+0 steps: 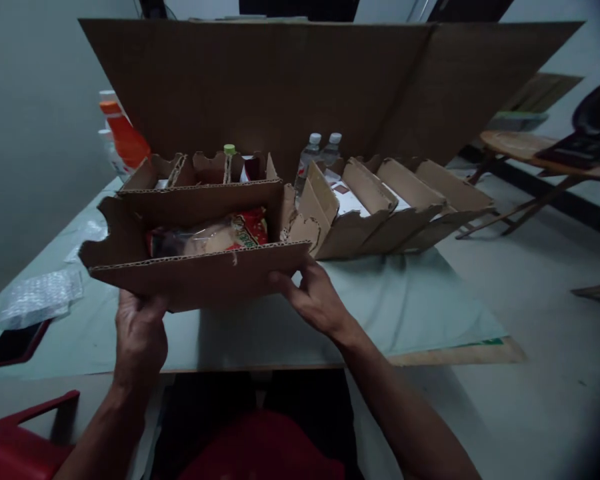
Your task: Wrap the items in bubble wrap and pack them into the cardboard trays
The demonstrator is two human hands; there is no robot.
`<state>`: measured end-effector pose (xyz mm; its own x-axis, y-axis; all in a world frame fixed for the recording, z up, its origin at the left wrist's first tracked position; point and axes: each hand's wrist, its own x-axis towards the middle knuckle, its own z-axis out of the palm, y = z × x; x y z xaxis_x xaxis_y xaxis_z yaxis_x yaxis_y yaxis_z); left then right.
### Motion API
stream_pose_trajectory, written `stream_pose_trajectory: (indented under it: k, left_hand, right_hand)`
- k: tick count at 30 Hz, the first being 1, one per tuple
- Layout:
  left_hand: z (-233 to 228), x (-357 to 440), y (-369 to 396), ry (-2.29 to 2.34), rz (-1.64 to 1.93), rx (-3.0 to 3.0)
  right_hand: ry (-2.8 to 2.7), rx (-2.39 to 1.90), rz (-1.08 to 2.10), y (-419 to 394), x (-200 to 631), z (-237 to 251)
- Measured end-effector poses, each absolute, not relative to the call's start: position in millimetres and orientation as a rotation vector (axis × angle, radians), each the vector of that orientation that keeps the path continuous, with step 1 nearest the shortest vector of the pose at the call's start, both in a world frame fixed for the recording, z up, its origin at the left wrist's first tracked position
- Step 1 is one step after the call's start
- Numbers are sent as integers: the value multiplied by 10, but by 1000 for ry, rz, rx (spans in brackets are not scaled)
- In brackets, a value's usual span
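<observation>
Between both hands is an open cardboard box [205, 280], tilted a little above the front of the table. My left hand [140, 333] grips its lower left corner from below, with the fingertips hidden under the cardboard. My right hand [315, 297] is closed on the lower right corner, its thumb against the front wall. Inside the box lie clear-wrapped packets, one a red and green printed snack packet [250, 228]. Directly behind it stand more cardboard compartments [200, 167], one with a green-capped bottle [229, 150].
To the right is a row of slanted cardboard bins [380, 220] with two water bottles [307, 160] behind. A large cardboard panel [280, 87] rises at the back. Bubble wrap [43, 297] and a phone [15, 345] lie left on the cloth-covered table [260, 340]. A red stool [20, 447] stands lower left.
</observation>
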<state>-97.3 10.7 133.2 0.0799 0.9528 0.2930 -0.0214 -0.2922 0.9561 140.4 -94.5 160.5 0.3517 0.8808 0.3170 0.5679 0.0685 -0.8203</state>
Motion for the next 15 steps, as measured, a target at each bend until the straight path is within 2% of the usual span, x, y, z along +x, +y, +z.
stream_pose_trajectory:
  k: [4, 10, 15]
  left_hand:
    - [1180, -712, 39, 915, 1259, 1433]
    - [901, 35, -52, 592, 972, 1439]
    - [733, 297, 146, 564, 856, 1545]
  right_hand:
    - [-1236, -1727, 378, -1092, 1620, 1460]
    - [-993, -1954, 210, -1892, 1968, 1059]
    - [-973, -1916, 238, -2422, 2136, 757]
